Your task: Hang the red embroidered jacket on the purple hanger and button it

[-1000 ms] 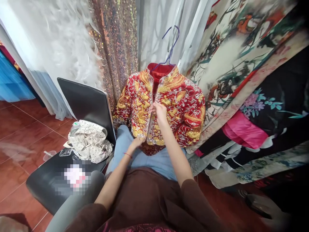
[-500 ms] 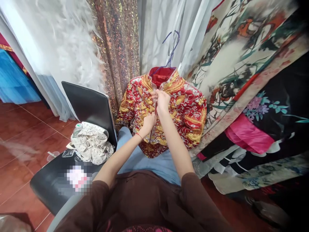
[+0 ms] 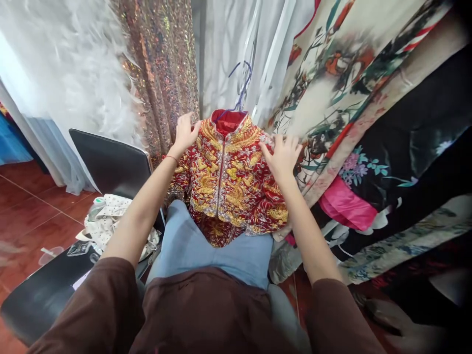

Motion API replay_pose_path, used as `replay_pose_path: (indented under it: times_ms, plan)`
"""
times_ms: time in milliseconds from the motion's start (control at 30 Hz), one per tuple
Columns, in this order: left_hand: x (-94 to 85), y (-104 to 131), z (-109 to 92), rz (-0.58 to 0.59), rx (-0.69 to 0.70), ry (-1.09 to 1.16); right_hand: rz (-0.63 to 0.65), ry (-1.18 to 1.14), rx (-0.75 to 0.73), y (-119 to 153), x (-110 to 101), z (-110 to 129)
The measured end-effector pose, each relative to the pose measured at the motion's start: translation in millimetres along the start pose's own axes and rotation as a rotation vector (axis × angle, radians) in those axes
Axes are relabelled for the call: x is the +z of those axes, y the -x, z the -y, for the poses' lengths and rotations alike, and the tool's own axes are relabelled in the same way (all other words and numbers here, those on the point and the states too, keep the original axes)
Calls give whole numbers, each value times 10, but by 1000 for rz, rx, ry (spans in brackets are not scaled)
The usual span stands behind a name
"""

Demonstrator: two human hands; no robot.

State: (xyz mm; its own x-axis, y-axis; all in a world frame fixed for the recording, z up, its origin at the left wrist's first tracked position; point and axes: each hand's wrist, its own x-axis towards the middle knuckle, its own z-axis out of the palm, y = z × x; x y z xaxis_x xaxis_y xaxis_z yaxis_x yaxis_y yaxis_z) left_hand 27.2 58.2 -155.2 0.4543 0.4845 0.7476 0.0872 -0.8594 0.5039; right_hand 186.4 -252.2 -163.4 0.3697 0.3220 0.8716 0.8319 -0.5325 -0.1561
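Note:
A red jacket (image 3: 236, 182) with gold and silver embroidery hangs upright on a purple hanger (image 3: 243, 86), its front closed along the middle up to near the collar. At the jacket's left shoulder in the picture is my left hand (image 3: 187, 132), fingers apart, thumb by the cloth. My right hand (image 3: 282, 155) rests at the other shoulder with its fingers spread. Neither hand grips anything that shows. The jacket's lower edge lies over the blue-clad lap (image 3: 206, 255).
To the left stands a black chair (image 3: 40, 285) bearing a bundled dotted cloth (image 3: 106, 221). Behind hang a sequined cloth (image 3: 162, 64) and white feathers (image 3: 84, 64). Patterned garments (image 3: 332, 88) and a black one with pink fabric (image 3: 344, 204) hang at the right.
Both hands have left the jacket's middle front and moved apart to its shoulders, their fingers now open. The front edges near the collar now lie together. The view has shifted right.

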Motion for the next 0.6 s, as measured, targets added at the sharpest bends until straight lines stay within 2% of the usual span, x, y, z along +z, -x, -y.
replay_pose_path:
  times_ms: [67,133,233,367,433,500,600]
  plan:
    - [15,-95,98,147,24,-26,55,4,-41,-47,83,-139]
    - [6,-96,130,187,58,-52,67,-15,-51,-68,145,-188]
    - [-66,-73,53,56,94,-60,33,-63,-26,-139,144,-138]
    - [-217,-195,-164,-178,119,-39,6,-163,49,-364,29,-36]
    - [-280,-254,-218,-192,133,-44,15,-193,82,-442,4,-29]
    - [-318,-245,-201,-92,119,-90,75,-198,104,-438,24,-59]
    - [-327,-125,-105,151,49,-208,192,-128,151,-310,92,-164]
